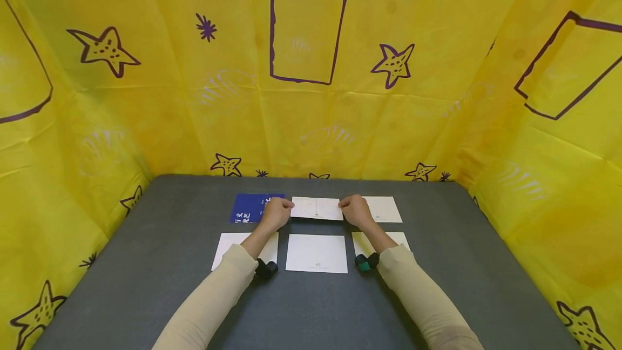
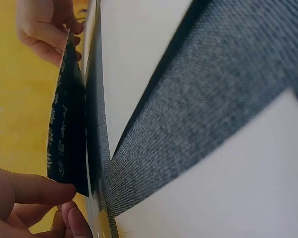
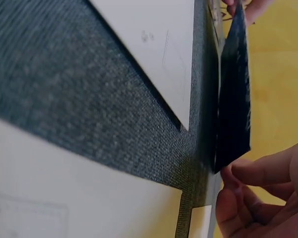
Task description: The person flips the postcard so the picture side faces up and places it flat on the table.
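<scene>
Card (image 1: 317,208) is hanging between two hands in the middle of the far row on the dark table (image 1: 316,312). Left hand (image 1: 278,212) is pinching its left side edge between thumb and fingers, and right hand (image 1: 356,210) is pinching the right side edge in the same way, so the body of the card is spanning the gap between the two grips. It is tilting, and a dark shadow is showing under its near edge; I cannot tell whether any part is touching the table.

Its white face is turning up toward the head camera, carrying a fine line down the middle and a small mark near the near edge. Its underside is looking dark blue in both wrist views, with pale writing running along it in the left one.

A blue card (image 1: 248,208) is lying just left of it, partly behind the left hand, while a plain white card (image 1: 317,253) is lying directly in front, apart from it.
</scene>
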Demonstrator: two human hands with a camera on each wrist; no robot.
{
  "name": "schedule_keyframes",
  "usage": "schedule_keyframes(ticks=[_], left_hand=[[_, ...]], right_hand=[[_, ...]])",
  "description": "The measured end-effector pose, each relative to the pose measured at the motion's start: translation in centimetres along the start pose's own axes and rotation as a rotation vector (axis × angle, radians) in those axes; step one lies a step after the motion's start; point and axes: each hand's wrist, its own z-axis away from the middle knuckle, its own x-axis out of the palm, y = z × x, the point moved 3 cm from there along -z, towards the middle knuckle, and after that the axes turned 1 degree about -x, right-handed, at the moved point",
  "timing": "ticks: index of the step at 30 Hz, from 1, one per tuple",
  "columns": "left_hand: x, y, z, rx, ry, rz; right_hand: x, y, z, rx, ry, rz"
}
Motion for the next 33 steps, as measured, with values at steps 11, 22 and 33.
schedule_keyframes(ticks=[11, 22, 33], left_hand=[[-0.4, -0.1, 0.0, -0.009, 0.006, 0.068], [-0.8, 0.2, 0.2, 0.064, 0.081, 0.128], [-0.9, 0.2, 0.1, 0.089, 0.136, 0.149]], right_hand=[[-0.6, 0.3, -0.1, -0.075, 0.043, -0.077], [-1.1, 0.5, 0.0, -0.057, 0.074, -0.167], [-1.4, 0.4, 0.3, -0.052, 0.082, -0.214]])
